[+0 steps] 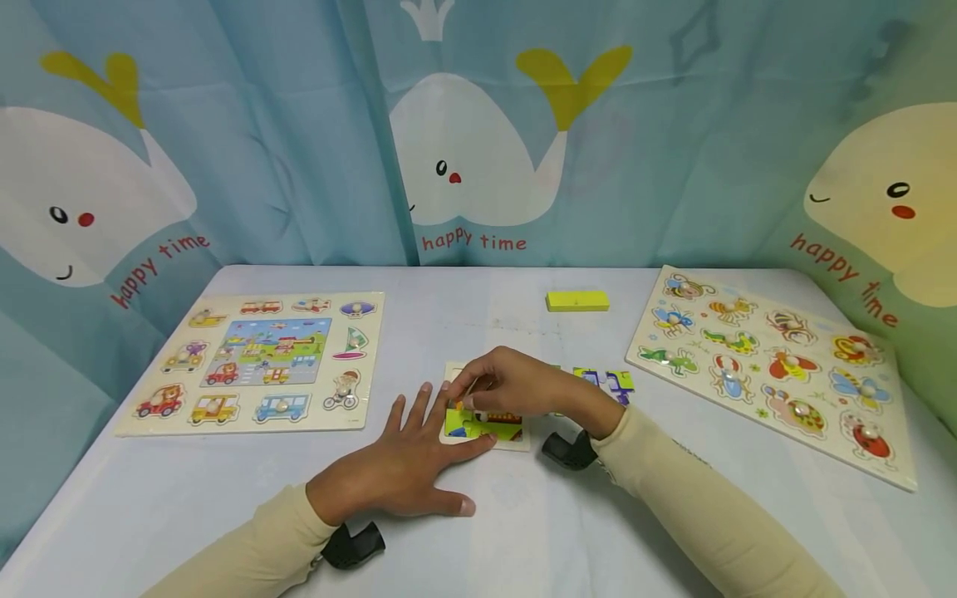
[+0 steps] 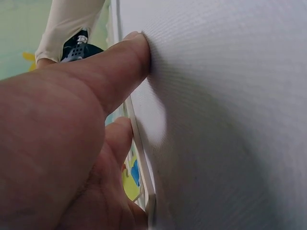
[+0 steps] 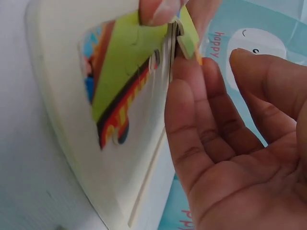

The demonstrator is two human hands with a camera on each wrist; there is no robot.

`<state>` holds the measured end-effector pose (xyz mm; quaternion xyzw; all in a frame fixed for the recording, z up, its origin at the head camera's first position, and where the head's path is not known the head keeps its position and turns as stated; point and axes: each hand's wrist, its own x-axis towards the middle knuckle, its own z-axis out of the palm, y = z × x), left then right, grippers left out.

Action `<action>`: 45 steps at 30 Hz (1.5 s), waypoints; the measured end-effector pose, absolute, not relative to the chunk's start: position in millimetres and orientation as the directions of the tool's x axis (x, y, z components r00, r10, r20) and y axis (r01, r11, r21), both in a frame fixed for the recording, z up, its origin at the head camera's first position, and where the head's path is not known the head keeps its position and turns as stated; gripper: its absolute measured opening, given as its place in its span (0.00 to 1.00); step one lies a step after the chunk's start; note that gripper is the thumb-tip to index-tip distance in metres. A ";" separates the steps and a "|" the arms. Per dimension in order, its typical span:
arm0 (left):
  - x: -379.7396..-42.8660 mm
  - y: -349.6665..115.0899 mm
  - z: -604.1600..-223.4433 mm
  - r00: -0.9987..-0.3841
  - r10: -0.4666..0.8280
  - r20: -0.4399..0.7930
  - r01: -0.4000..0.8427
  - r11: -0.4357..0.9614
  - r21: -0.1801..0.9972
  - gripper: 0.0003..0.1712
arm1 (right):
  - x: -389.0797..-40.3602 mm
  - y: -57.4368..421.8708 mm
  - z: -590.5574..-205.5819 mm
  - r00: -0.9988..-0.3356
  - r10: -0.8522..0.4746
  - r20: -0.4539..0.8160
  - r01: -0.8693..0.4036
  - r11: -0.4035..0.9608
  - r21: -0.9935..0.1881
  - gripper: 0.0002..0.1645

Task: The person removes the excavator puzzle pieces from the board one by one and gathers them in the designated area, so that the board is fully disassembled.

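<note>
A small wooden jigsaw board (image 1: 489, 445) lies at the table's middle, with green picture pieces (image 3: 144, 36) fitted in part of its pale recess. My left hand (image 1: 407, 465) lies with its fingers spread and straight at the board's left and near side; one finger rests on the picture, and the thumb touches the tablecloth. Over the board, my right hand (image 1: 516, 386) pinches a small green puzzle piece (image 3: 189, 38), which stands tilted at the edge of the fitted pieces. The right hand covers much of the board in the head view.
Loose purple-and-green puzzle pieces (image 1: 616, 382) lie right of the board, partly behind the right wrist. A yellow-green block (image 1: 577, 301) sits farther back. A vehicle peg puzzle (image 1: 374, 365) is at left, an insect peg puzzle (image 1: 755, 357) at right. A whale-print curtain (image 1: 321, 166) hangs behind.
</note>
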<state>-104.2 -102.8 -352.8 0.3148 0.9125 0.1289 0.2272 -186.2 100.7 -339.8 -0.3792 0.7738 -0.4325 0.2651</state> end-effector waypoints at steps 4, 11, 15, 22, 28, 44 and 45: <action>-103.6 -103.3 -352.6 -0.699 0.632 -0.335 0.521 0.771 0.367 0.42 | -185.8 98.8 -340.9 -0.580 -0.811 -0.077 -0.341 0.328 -0.881 0.12; -104.3 -103.8 -352.7 -0.694 0.641 -0.327 0.541 0.765 0.350 0.41 | -186.2 95.9 -344.8 -0.595 -0.799 -0.086 -0.327 0.338 -0.883 0.11; -104.2 -103.6 -352.8 -0.692 0.643 -0.328 0.544 0.763 0.349 0.41 | -187.1 95.3 -348.3 -0.604 -0.792 -0.085 -0.313 0.334 -0.889 0.12; -104.0 -102.7 -353.1 -0.696 0.639 -0.326 0.538 0.766 0.352 0.41 | -185.9 94.6 -352.0 -0.600 -0.794 -0.094 -0.305 0.336 -0.891 0.12; -104.1 -102.5 -353.5 -0.699 0.640 -0.320 0.539 0.765 0.353 0.41 | -184.6 96.1 -349.5 -0.597 -0.796 -0.100 -0.332 0.358 -0.872 0.12; -103.6 -101.9 -353.7 -0.709 0.632 -0.313 0.531 0.771 0.353 0.42 | -191.8 124.2 -342.4 -0.676 -0.730 -0.103 -0.347 0.437 -0.830 0.11; -103.6 -102.0 -353.8 -0.710 0.631 -0.313 0.530 0.771 0.353 0.42 | -191.9 126.1 -342.3 -0.678 -0.728 -0.102 -0.347 0.439 -0.829 0.11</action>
